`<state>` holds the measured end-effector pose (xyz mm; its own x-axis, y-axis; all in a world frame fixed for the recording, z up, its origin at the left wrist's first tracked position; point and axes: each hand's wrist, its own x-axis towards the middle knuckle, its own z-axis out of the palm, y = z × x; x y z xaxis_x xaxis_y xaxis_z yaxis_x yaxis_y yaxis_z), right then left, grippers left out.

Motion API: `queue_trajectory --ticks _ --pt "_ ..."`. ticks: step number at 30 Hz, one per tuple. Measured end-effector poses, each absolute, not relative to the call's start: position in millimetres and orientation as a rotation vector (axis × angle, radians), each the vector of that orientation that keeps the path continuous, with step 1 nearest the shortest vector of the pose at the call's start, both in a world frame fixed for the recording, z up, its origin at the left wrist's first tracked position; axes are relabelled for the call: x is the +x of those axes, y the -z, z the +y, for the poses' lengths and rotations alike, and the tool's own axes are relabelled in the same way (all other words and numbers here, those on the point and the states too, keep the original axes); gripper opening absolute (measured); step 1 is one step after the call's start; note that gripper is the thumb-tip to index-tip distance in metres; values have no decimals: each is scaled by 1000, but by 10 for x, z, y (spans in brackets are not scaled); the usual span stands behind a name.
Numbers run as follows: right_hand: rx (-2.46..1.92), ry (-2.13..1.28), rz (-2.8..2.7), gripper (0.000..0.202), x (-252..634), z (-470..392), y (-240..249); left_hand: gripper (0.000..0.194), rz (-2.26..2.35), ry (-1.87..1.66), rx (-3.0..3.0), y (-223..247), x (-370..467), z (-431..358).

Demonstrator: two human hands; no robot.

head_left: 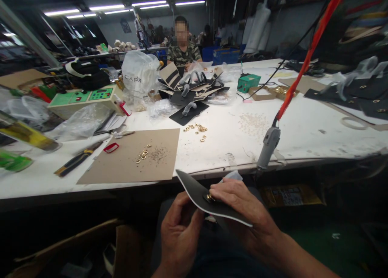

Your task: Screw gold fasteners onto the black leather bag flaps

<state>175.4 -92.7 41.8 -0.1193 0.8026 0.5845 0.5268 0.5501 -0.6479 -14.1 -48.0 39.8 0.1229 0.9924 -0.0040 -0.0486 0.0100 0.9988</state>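
A black bag panel [197,189] with a pale edge is held tilted in front of the table's near edge. My left hand [182,229] is closed around its lower left edge, and those fingertips are partly hidden beneath it. Across the top lies my right hand [242,199], its fingers gripping the panel beside a small gold metal fitting [209,197]. Some clear plastic wrap [233,175] sticks out behind the right hand. A grey electric screwdriver [268,146] hangs from an orange-wrapped cord, to the right of the panel.
Brown cardboard [127,160] on the white table [218,144] bears gold fittings and tiny scattered parts. Another gold pile [198,129] lies near stacked black panels [184,98]. Pliers [79,158] and a control box [85,100] are at left. A person [184,47] sits opposite.
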Motion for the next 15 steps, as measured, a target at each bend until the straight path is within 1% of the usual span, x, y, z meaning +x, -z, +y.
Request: queue_trajectory --ticks 2,6,7,8,11,12,15 --pt "-1031 -449 -1817 58 1839 -965 -437 41 1159 -1166 1252 -405 -192 -411" --pt "-989 -583 -1851 53 1971 -1013 -426 74 1182 -1276 1468 -450 -249 -300" --pt "-989 -610 -1854 52 1989 -1016 -431 75 1146 -1271 1537 -467 -263 -283" --pt "-994 -642 -1852 50 2000 -1016 -443 70 1095 -1250 1593 -484 -275 -272" --pt "-988 -708 -1824 52 1997 -994 -501 36 905 -1088 1644 -538 -291 -275" --pt "-992 -713 -1810 54 1989 -983 -515 28 848 -1043 1626 -552 -285 -284" --pt "-1027 -671 -1737 55 1956 -945 -501 18 771 -985 1568 -567 -227 -302"
